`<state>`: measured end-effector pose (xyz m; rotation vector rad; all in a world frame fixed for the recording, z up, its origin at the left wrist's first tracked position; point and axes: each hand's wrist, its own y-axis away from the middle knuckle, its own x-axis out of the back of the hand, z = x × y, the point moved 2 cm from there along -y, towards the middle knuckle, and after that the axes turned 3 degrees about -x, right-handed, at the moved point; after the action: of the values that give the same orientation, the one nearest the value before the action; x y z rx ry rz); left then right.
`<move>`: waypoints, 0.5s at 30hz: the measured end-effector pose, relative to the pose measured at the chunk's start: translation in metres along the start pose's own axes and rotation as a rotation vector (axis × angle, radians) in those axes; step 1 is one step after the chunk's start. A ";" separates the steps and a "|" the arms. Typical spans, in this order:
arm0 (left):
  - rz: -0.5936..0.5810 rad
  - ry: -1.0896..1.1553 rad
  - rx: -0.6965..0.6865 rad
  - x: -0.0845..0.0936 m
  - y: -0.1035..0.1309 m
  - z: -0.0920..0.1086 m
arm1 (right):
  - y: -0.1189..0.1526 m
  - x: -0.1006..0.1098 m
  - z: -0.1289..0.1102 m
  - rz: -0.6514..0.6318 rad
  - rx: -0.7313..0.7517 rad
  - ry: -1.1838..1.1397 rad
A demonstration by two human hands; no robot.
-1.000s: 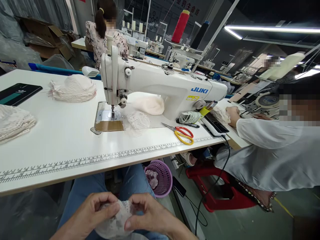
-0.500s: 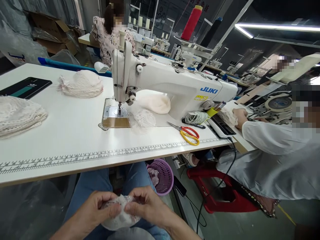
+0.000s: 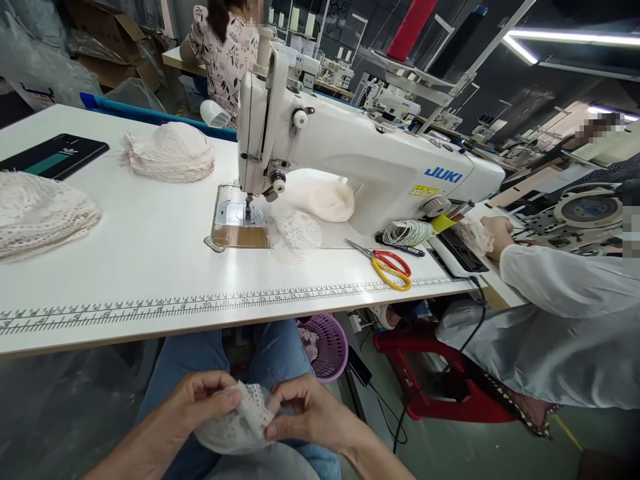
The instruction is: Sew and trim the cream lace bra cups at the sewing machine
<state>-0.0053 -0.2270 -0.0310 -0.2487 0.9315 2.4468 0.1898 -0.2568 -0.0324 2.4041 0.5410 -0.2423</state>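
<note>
1. The left hand and the right hand meet low at 6 o'clock, over the lap. Each pinches an edge of a small white lace piece between thumb and fingers, so the piece hangs between them, below the table edge.
2. The grip is at the margins only. If either pinch loosens, the light lace could slide off the knees to the floor.
3. Pulling the two edges apart too hard could stretch or tear the openwork, which looks delicate.
4. At 5 o'clock from the hands a purple basket stands under the table; a dropped piece might land among the scraps there and be mistaken for one.
5. On the table at 1 o'clock lie scissors with blades open towards the sewing machine; a blind reach upward could meet the points.
6. Loose lace rests just beside the needle plate, at 12 o'clock; it could be drawn under the foot unnoticed.
</note>
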 end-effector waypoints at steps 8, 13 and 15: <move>-0.028 -0.197 -0.063 -0.010 -0.009 0.003 | 0.005 -0.001 -0.010 -0.044 0.050 0.098; -0.071 -0.281 -0.093 -0.015 -0.011 0.006 | -0.003 -0.009 -0.010 0.048 0.092 0.117; -0.097 -0.274 -0.094 -0.017 -0.010 0.007 | -0.004 -0.010 -0.009 0.035 0.100 0.102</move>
<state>0.0143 -0.2221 -0.0259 0.0110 0.6719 2.3623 0.1792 -0.2514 -0.0248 2.5315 0.5443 -0.1344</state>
